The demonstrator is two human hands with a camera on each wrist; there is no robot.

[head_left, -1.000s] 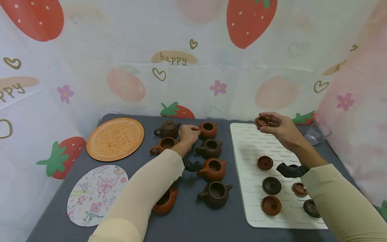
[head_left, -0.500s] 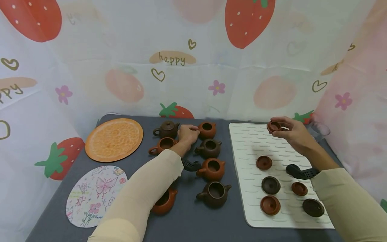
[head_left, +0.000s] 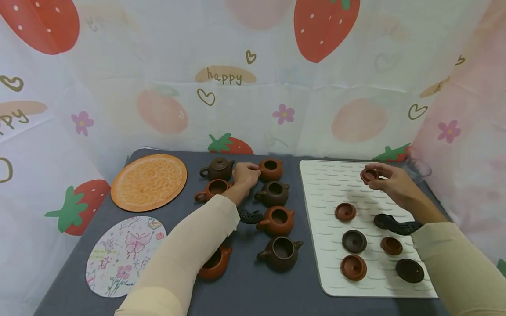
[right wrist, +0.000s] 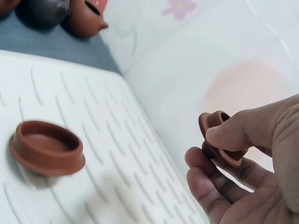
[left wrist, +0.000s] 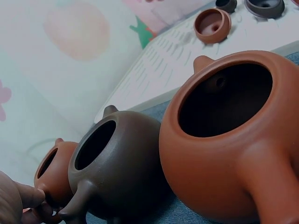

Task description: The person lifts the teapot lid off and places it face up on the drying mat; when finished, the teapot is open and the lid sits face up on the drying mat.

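Note:
My left hand [head_left: 247,175] pinches the handle of a reddish-brown teapot [head_left: 271,169] at the back of the table; that teapot has no lid on. In the left wrist view its round opening shows beside a dark brown teapot [left wrist: 122,163] and a nearer orange-brown teapot [left wrist: 210,172]. Over the far part of the white ridged mat [head_left: 328,184], my right hand [head_left: 399,186] holds a small reddish-brown lid [head_left: 369,176] between thumb and fingers. The right wrist view shows this lid [right wrist: 217,120] tipped on its side, with another lid [right wrist: 46,147] lying underside up on the mat.
Several more lids, such as a dark lid [head_left: 354,242], lie on the mat. A dark lidded teapot [head_left: 219,169] and more open teapots, one dark [head_left: 282,256], stand mid-table. An orange round mat [head_left: 150,182] and a drawn-on disc [head_left: 122,259] lie left. A clear vessel [head_left: 419,169] stands back right.
My right hand has moved to the right and slightly nearer with the lid, over the mat. My left hand stays at the teapot's handle.

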